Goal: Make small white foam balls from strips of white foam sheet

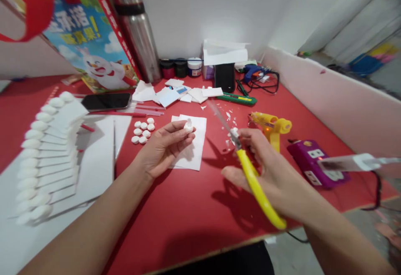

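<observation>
My left hand (171, 143) pinches a small white rounded piece (188, 126) between thumb and fingertips, above a folded white paper (196, 154). To its left, several white round pieces (138, 132) lie grouped on the red table. My right hand (266, 166) holds a yellow-handled tool (258, 191), its thin metal blade blurred and pointing up and away; the exact kind cannot be made out. A white bit (234, 132) shows by the right fingertips. White chips (228, 118) are scattered beyond that hand.
At left, a curved row of white slabs (58, 145) with rounded ends stands on a white board (94, 172). A phone (106, 102), steel flask (138, 33) and green cutter (239, 98) lie or stand further back. The yellow glue gun (271, 124) and purple box (313, 162) are right.
</observation>
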Available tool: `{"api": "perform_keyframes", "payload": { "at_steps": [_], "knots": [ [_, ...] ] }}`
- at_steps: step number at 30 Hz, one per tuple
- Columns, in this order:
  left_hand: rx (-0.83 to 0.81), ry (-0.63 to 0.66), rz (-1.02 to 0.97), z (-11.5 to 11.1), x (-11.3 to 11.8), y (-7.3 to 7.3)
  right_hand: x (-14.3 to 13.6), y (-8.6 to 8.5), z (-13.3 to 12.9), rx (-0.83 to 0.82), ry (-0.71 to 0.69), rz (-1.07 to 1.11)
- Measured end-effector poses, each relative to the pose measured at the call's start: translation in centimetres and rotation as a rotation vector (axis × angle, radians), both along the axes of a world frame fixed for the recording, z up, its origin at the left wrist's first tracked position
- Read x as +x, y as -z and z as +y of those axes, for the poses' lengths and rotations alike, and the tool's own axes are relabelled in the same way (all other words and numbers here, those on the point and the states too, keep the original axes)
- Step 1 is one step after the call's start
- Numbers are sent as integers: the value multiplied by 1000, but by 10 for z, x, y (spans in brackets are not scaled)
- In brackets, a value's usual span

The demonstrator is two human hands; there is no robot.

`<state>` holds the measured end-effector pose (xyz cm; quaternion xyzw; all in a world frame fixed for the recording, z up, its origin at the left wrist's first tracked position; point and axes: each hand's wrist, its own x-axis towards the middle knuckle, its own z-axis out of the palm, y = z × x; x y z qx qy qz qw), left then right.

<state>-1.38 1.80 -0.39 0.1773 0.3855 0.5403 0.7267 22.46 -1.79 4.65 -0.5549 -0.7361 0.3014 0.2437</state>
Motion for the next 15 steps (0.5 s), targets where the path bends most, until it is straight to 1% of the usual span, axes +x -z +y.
{"api": "perform_keyframes", "payload": {
  "at_steps": [2,5,8,15],
  "knots": [
    [24,5,-5,-1,1,-1,-6,3,-6,-15,-25,-114],
    [51,15,11,-3,3,-2,-14,11,-9,-33,-24,-186],
    [73,35,46,-4,5,-2,-21,14,-9,-18,-23,-202],
    [145,91,78,-7,8,1,-25,14,-7,60,-33,-246]
  ]
}}
